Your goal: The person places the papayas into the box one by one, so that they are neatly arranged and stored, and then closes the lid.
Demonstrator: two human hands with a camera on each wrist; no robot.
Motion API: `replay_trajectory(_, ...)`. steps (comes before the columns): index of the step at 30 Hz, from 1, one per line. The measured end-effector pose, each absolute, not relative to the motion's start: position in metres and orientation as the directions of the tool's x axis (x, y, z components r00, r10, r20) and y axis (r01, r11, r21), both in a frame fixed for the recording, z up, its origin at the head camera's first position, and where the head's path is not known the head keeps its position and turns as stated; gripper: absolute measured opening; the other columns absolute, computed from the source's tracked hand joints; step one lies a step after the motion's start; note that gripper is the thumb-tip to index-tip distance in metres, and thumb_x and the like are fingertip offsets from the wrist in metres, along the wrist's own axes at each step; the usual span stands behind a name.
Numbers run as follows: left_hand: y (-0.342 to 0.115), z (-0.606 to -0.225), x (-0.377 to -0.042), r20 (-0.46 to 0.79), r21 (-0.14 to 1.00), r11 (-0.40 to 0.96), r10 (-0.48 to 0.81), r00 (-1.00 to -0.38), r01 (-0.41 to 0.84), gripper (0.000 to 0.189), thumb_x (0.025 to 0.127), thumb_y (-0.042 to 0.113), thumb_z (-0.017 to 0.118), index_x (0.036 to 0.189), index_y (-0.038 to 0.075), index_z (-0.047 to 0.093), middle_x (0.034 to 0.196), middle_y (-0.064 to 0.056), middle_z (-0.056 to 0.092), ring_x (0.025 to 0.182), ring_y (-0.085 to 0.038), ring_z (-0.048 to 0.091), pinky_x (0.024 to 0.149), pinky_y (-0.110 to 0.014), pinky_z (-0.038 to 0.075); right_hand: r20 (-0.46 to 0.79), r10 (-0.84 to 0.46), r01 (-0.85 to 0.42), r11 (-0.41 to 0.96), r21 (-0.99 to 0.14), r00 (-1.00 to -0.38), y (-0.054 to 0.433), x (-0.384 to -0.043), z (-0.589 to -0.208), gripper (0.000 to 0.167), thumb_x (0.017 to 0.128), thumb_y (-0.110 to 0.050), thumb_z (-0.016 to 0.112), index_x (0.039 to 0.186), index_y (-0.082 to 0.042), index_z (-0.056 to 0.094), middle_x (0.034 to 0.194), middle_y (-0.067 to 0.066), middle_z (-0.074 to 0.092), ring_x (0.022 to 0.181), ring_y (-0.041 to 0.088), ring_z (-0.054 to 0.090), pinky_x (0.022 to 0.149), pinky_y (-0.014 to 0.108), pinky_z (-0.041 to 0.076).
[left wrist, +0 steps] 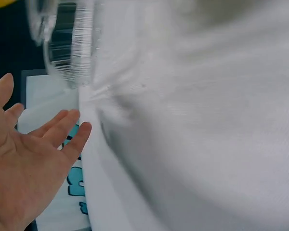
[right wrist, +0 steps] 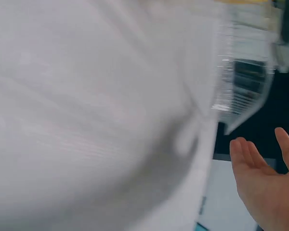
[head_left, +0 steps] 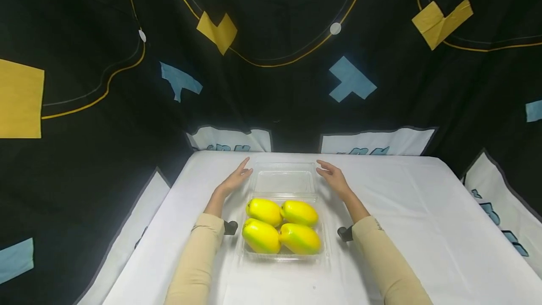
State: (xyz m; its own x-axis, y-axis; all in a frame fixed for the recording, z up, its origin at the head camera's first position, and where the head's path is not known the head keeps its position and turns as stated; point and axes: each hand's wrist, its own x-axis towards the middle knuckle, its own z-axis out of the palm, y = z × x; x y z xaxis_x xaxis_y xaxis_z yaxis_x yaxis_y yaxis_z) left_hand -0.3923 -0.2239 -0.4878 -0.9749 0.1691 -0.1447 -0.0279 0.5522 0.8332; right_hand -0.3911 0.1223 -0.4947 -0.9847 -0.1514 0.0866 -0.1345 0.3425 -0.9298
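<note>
A clear plastic clamshell container [head_left: 284, 257] sits on the white table with its lid [head_left: 284, 181] folded back, away from the person. Several yellow mangoes with a green tinge lie in the base in two rows, including a near left mango [head_left: 261, 236] and a far right mango [head_left: 299, 212]. My left hand [head_left: 235, 179] is just left of the lid, fingers extended and holding nothing. On the lid's other side, my right hand [head_left: 335, 180] is spread likewise, a small gap from the plastic. Both wrist views show the container's ribbed side [left wrist: 82, 45] beyond the fingertips.
A white cloth [head_left: 423, 220] covers the table. Behind it hangs a black curtain [head_left: 271, 102] with yellow and blue patches and curved lines. White printed strips [head_left: 377, 142] run along the table's far edge. Each wrist wears a dark camera mount [head_left: 345, 234].
</note>
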Motion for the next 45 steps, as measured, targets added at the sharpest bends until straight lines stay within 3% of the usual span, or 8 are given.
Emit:
replay_trajectory(7,-0.219,-0.502,-0.391,-0.196,0.837,0.545,0.207,-0.959,-0.053,0.053,0.100,0.034,0.034,0.149,0.024,0.018,0.153,-0.005,0.016,0.140,-0.028,0.009,0.110,-0.053,0.006,0.065,-0.234,-0.150,0.369,-0.917,-0.970,0.126,-0.390,-0.519,0.045,0.097,-0.023,0.049,0.136,-0.003,0.044,0.137,0.023,0.041,0.127,0.037,0.038,0.105,0.047,0.029)
replay_trajectory(18,-0.212,-0.505,-0.383,-0.201,0.826,0.562,0.212,-0.956,-0.049,0.050,0.100,0.032,0.035,0.146,0.017,0.028,0.151,-0.007,0.022,0.139,-0.029,0.013,0.110,-0.052,0.008,0.095,-0.249,-0.190,0.395,-0.899,-0.964,0.126,-0.384,-0.525,0.043,0.097,-0.017,0.048,0.135,0.002,0.042,0.139,0.020,0.040,0.129,0.036,0.034,0.108,0.046,0.024)
replay_trajectory(25,-0.210,-0.493,-0.377,-0.131,0.824,0.566,0.196,-0.972,0.003,0.048,0.098,0.022,0.043,0.144,0.015,0.033,0.148,-0.006,0.029,0.135,-0.027,0.026,0.110,-0.044,0.019,0.113,-0.240,-0.212,0.444,-0.871,-0.964,0.124,-0.381,-0.521,0.044,0.097,-0.018,0.048,0.138,-0.002,0.041,0.139,0.020,0.040,0.128,0.036,0.036,0.107,0.048,0.025)
replay_trajectory(30,-0.210,-0.481,-0.378,-0.028,0.872,0.487,0.164,-0.986,0.056,0.053,0.093,0.012,0.052,0.143,0.016,0.035,0.147,-0.005,0.032,0.132,-0.025,0.034,0.108,-0.042,0.026,0.199,-0.198,-0.271,0.464,-0.843,-0.960,0.122,-0.380,-0.512,0.046,0.095,-0.016,0.052,0.139,-0.007,0.041,0.139,0.017,0.041,0.127,0.034,0.038,0.103,0.045,0.034)
replay_trajectory(37,-0.211,-0.460,-0.378,0.073,0.935,0.345,0.043,-0.996,0.083,0.051,0.091,0.020,0.059,0.139,0.021,0.043,0.140,-0.002,0.044,0.125,-0.021,0.044,0.106,-0.043,0.031,0.364,-0.167,-0.399,0.465,-0.791,-0.916,0.116,-0.376,-0.489,0.051,0.093,-0.012,0.054,0.141,-0.004,0.036,0.140,0.016,0.041,0.127,0.032,0.039,0.102,0.043,0.036)
replay_trajectory(45,-0.211,-0.434,-0.366,0.107,0.959,0.267,-0.029,-0.994,0.095,0.055,0.091,0.026,0.060,0.141,0.019,0.040,0.130,-0.010,0.054,0.121,-0.025,0.048,0.107,-0.045,0.028,0.404,-0.135,-0.419,0.448,-0.790,-0.905,0.113,-0.368,-0.472,0.055,0.095,-0.017,0.053,0.144,-0.007,0.030,0.142,0.013,0.039,0.130,0.026,0.036,0.104,0.036,0.034)
